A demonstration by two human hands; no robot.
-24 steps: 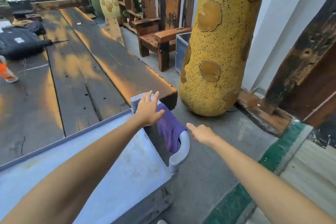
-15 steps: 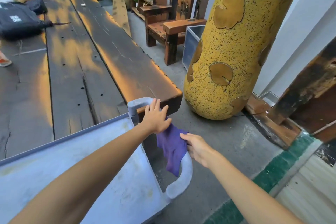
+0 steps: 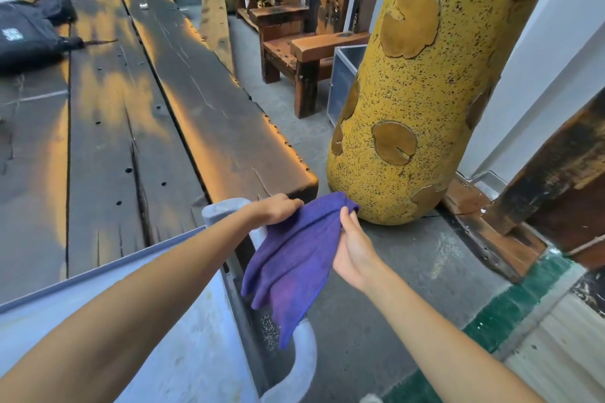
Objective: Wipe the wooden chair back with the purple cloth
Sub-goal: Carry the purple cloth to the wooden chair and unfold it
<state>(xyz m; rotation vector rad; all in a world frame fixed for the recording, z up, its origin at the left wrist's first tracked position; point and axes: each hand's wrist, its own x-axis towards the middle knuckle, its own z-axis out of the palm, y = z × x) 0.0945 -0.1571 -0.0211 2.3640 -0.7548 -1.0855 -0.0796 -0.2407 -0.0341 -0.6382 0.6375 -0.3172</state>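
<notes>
Gripping the purple cloth point(image 3: 294, 258), now lifted off the cart handle point(image 3: 302, 360), left hand point(image 3: 278, 209) and right hand point(image 3: 352, 244) seemingly ready for wooden chair point(image 3: 304, 42).

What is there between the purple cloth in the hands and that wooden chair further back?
In the head view, between the purple cloth and the wooden chair lie bare grey floor and the table's end.

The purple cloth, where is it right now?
The purple cloth hangs low in the middle, held between both hands, above the grey cart handle and near the yellow pillar.
</notes>
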